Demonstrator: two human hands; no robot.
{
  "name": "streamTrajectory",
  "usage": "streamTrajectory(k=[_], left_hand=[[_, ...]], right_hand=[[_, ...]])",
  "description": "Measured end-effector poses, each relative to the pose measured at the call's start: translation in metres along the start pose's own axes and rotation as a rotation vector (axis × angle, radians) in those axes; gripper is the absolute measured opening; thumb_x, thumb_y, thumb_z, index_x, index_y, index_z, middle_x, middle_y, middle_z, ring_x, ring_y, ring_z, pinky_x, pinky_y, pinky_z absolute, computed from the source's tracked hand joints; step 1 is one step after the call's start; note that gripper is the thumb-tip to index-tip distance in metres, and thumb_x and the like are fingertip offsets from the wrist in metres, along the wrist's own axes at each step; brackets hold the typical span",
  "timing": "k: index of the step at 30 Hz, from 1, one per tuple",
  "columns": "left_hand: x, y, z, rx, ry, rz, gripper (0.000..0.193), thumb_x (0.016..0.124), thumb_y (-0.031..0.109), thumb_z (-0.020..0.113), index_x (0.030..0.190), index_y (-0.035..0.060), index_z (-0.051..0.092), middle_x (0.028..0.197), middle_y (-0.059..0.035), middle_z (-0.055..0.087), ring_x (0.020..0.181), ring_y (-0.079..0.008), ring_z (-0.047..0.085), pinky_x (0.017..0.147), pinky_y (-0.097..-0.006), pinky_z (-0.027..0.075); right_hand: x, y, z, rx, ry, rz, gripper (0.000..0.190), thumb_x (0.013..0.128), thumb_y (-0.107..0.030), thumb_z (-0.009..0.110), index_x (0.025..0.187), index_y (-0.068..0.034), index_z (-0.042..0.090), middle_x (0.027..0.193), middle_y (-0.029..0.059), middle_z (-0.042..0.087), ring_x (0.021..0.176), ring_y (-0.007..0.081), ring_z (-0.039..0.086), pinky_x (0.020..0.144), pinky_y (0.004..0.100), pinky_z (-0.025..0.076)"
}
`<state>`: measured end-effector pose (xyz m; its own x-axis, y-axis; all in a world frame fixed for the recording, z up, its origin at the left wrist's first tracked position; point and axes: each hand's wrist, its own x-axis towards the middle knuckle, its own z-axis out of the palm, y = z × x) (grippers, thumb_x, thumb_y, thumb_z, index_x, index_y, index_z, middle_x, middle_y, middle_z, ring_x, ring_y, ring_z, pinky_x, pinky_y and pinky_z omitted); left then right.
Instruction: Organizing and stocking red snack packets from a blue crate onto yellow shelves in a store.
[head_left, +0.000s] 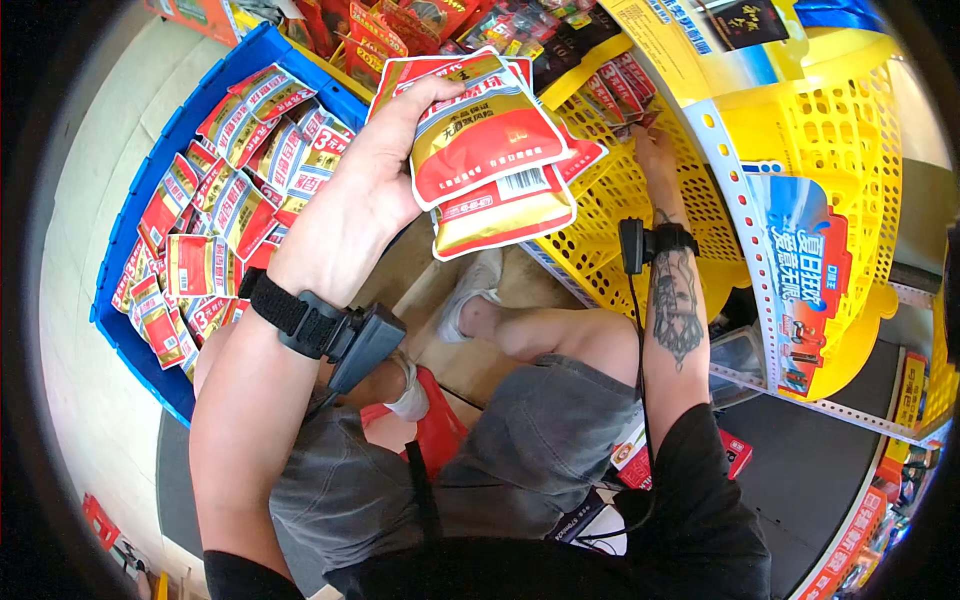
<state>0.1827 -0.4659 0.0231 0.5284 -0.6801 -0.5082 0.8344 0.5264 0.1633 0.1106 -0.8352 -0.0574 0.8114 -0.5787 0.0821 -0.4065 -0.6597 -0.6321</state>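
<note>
My left hand grips a stack of red and gold snack pouches, its thumb lying across the top one. My right hand reaches into a yellow perforated plastic basket on a display rack. Its fingertips are at similar pouches standing at the back of that basket; whether they pinch one cannot be made out. On my left, a blue plastic crate holds many more of these pouches, piled loosely.
Red packets hang or lie beyond the crate. A second yellow basket with a printed sign stands on my right, on a white perforated metal frame. A red plastic stool is beneath me. Dark straps with small devices circle both wrists.
</note>
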Motion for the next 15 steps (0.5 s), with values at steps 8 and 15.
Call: streamTrajectory(k=[8, 15], left_hand=[[-0.017, -0.003, 0.01, 0.078, -0.063, -0.062, 0.033, 0.083, 0.013, 0.065, 0.109, -0.0033, 0.055, 0.101, -0.0185, 0.066, 0.084, -0.0248, 0.068, 0.074, -0.0386, 0.059], [-0.025, -0.007, 0.011, 0.252, -0.128, -0.16, 0.037, 0.08, 0.014, 0.067, 0.111, -0.0024, 0.056, 0.1, -0.0165, 0.067, 0.083, -0.0211, 0.068, 0.071, -0.0335, 0.059]], right_hand=[[-0.064, -0.154, -0.005, 0.902, -0.679, 0.365, 0.041, 0.094, -0.038, 0.052, 0.114, -0.002, 0.058, 0.101, 0.0122, 0.065, 0.091, 0.0173, 0.062, 0.075, 0.0318, 0.051], [-0.071, -0.179, 0.014, 1.04, -0.498, 0.357, 0.027, 0.091, -0.016, 0.059, 0.11, 0.004, 0.058, 0.108, 0.0137, 0.064, 0.1, 0.0202, 0.061, 0.084, 0.0335, 0.052]])
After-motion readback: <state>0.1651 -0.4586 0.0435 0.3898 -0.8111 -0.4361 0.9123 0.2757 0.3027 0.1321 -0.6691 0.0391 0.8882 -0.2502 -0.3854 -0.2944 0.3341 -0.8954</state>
